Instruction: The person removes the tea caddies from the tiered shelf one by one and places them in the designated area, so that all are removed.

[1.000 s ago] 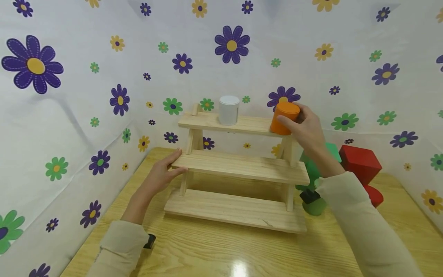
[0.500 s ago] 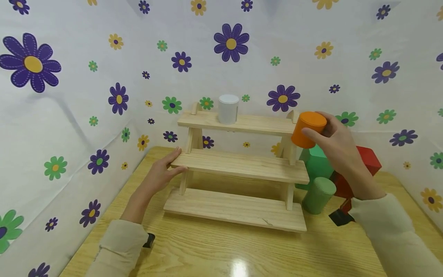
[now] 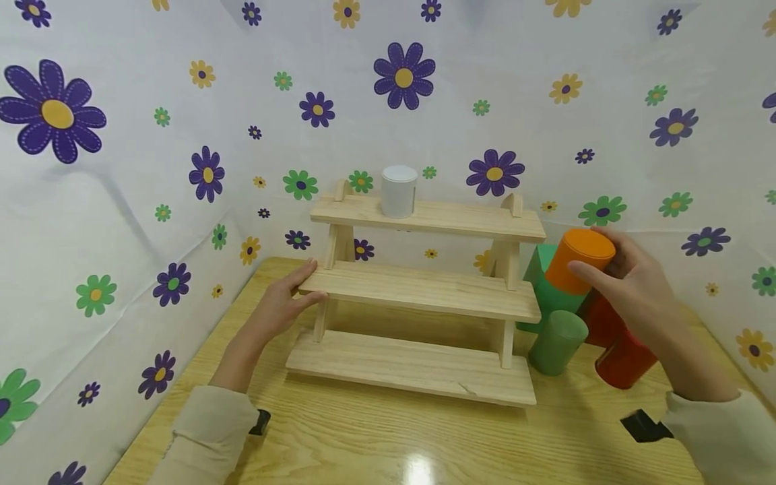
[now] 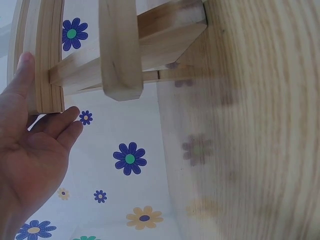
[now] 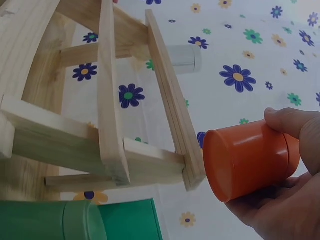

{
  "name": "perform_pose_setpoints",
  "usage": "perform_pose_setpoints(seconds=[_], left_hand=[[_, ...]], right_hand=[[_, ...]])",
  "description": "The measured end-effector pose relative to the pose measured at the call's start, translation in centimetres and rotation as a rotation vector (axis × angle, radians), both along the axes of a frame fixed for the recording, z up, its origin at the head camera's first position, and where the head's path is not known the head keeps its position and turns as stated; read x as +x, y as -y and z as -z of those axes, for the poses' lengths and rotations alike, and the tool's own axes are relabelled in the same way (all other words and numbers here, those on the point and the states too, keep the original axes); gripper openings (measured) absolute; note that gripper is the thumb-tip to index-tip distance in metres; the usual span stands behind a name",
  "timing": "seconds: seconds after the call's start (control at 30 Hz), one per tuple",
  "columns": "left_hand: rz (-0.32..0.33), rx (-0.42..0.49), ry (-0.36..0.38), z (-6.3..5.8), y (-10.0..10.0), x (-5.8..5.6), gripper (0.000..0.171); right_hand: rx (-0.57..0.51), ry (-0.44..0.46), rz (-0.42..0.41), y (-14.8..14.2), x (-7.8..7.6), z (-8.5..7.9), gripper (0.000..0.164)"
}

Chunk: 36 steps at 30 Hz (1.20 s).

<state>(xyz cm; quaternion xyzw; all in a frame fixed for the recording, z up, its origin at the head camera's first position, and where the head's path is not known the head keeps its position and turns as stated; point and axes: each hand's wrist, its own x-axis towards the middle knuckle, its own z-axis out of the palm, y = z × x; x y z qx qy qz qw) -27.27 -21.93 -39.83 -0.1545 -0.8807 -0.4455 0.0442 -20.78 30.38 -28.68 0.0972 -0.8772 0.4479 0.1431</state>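
My right hand (image 3: 636, 283) grips an orange cylindrical canister (image 3: 580, 259) in the air, to the right of a three-tier wooden shelf (image 3: 418, 289). In the right wrist view the thumb lies on one side of the orange canister (image 5: 252, 157) and the fingers curl under the other. At the left end of the middle tier, my left hand (image 3: 281, 303) holds the board between thumb and fingers; the left wrist view shows that hand (image 4: 37, 155) at the board's end. On the top tier a white canister (image 3: 399, 192) stands upright, left of its middle.
Right of the shelf, a green canister (image 3: 558, 343) stands before a green box (image 3: 539, 269). A red canister (image 3: 624, 360) and a red box (image 3: 597, 320) are partly hidden behind my right hand and arm. A flower-patterned cloth (image 3: 339, 60) walls in the wooden table (image 3: 339, 431).
My right hand has lifted the orange canister off the right end of the top tier and carried it right and down. The left hand and the white canister stay in place.
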Motion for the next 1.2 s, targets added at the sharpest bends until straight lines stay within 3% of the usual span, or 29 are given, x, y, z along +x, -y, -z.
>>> perform_pose_setpoints(seconds=[0.73, 0.93, 1.2], left_hand=[[0.001, -0.015, -0.001, 0.0, 0.0, -0.1, 0.08], [-0.002, -0.008, -0.007, 0.1, 0.1, -0.2, 0.08], [0.005, 0.0, -0.015, 0.2, 0.2, -0.2, 0.079]], right_hand=[[0.09, 0.057, 0.071, -5.8, 4.7, 3.1, 0.077], [0.08, 0.074, 0.026, -6.0, 5.4, 4.0, 0.072], [0.032, 0.131, -0.085, -5.7, 6.1, 5.9, 0.053]])
